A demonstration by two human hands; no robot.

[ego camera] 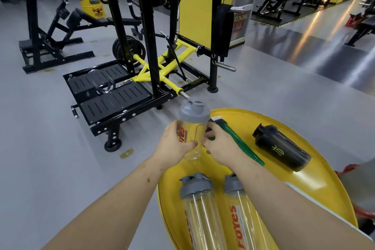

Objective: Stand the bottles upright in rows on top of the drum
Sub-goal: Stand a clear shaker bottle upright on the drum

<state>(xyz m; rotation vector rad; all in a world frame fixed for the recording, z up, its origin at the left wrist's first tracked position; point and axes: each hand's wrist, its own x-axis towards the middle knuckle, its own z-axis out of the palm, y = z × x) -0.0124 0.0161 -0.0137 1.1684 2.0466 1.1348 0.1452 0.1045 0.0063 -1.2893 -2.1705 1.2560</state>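
Note:
A clear shaker bottle with a grey lid [193, 119] stands upright near the far left rim of the yellow drum top [316, 191]. My left hand [174, 145] grips its left side and my right hand [220, 146] holds its right side. Two more clear bottles with grey lids [199, 205] [243, 215] stand upright side by side near me. A black shaker bottle [281, 147] lies on its side at the right. A green bottle [236, 140] lies on its side behind my right hand, partly hidden.
A black and yellow weight machine [154, 61] stands on the grey floor just beyond the drum. A black bench rack [50, 32] is at the far left, and a small yellow drum [92, 7] behind it. Something red [349, 168] shows past the drum's right rim.

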